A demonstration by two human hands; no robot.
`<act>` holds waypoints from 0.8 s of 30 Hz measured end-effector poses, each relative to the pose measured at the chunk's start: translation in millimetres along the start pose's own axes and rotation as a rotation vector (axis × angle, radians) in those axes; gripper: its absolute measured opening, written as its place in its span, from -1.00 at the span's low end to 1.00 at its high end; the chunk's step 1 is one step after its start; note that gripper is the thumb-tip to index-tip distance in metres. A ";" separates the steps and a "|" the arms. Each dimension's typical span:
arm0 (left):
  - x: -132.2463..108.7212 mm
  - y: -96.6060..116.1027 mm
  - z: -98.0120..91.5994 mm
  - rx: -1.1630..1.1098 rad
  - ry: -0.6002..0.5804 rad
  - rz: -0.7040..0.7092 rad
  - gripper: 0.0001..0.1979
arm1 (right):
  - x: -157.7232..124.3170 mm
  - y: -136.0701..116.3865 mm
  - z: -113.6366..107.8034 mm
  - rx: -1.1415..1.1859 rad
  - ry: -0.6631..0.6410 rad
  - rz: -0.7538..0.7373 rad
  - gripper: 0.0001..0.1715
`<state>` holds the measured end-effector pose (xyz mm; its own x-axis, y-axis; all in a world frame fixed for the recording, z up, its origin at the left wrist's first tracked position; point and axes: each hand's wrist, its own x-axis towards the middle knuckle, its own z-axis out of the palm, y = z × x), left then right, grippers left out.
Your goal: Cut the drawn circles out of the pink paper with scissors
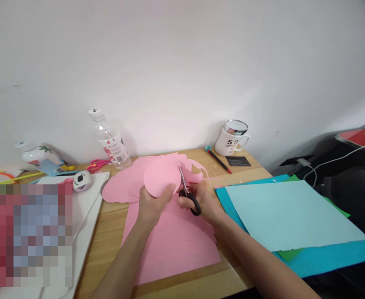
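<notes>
My left hand [155,203] is closed on a round pink paper disc [161,174], thumb on its face near the lower right edge. Black-handled scissors [195,204] are gripped in my right hand [203,201]. Their metal blades point up and away, along the disc's right edge. A curled pink paper offcut [193,174] lies just right of the blades. Beneath both hands are pink paper sheets [176,253]. More cut pink pieces with rounded edges [120,185] lie to the left of the disc.
A clear plastic bottle [112,145] and a white mug [230,141] stand by the wall. Near the mug are a black pen [218,160] and a dark card [238,161]. Blue and green sheets [294,216] lie at right. Pink scissors [98,165] and a white device [82,181] are at left.
</notes>
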<state>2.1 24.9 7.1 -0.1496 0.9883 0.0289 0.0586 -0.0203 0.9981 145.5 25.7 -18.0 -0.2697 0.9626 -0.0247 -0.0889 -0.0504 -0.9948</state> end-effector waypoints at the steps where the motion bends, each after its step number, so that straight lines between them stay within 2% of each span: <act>1: -0.1 -0.6 0.0 0.000 0.001 -0.003 -0.80 | -0.2 1.3 0.2 0.009 0.001 -0.001 -0.63; 5: 0.1 -3.7 1.1 -0.014 0.036 0.016 -0.78 | -1.7 3.3 2.7 0.036 -0.007 0.002 -0.62; 9: -0.7 -2.9 2.7 -0.001 -0.023 0.015 -0.80 | -2.5 -2.9 5.5 0.009 -0.048 0.006 -0.61; 12: -1.8 0.4 2.7 0.033 -0.013 -0.017 -0.78 | -1.2 -6.2 5.2 0.024 -0.038 -0.009 -0.58; 19: -2.7 3.9 1.3 0.042 -0.078 -0.015 -0.72 | 2.1 0.2 0.7 0.059 -0.050 -0.033 -0.52; 24: -2.1 3.6 1.5 0.049 -0.049 -0.007 -0.71 | 1.0 0.1 0.4 0.055 -0.060 -0.027 -0.53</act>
<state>4.1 23.0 10.6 -0.1019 0.9946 0.0179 0.1057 -0.0071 0.9944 144.9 26.5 -18.1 -0.3235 0.9462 0.0096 -0.1490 -0.0409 -0.9880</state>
